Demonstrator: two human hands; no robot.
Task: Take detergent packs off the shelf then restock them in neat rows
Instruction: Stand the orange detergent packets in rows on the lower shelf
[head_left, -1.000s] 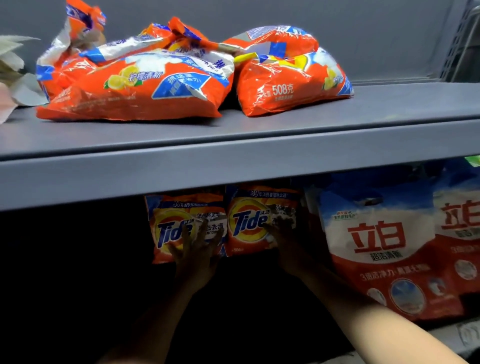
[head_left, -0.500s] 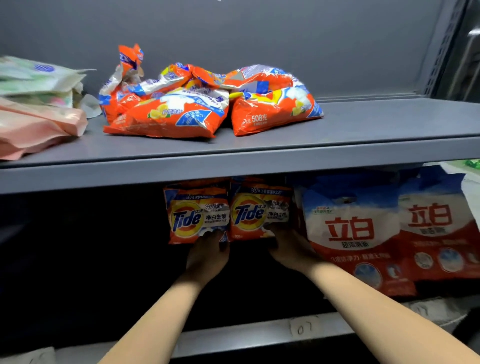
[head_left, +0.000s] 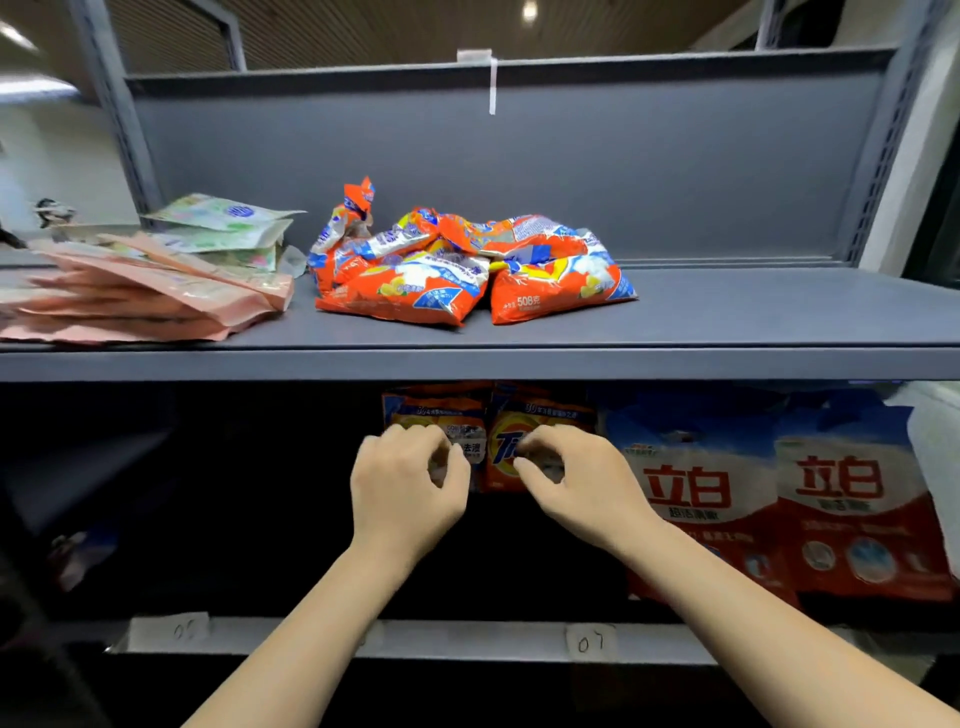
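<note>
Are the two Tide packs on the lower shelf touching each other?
Touching. The head view shows the left Tide pack and right Tide pack standing edge to edge, with no gap at their shared seam.

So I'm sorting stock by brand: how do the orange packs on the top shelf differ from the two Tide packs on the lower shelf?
The orange packs on the top shelf lie flat in a loose, crumpled heap; the Tide packs stand upright side by side. The heap sits untouched, while the left hand and right hand are at the Tide packs' fronts. The heap is in full light; the Tide packs are in shadow. Both are orange with blue and white.
</note>
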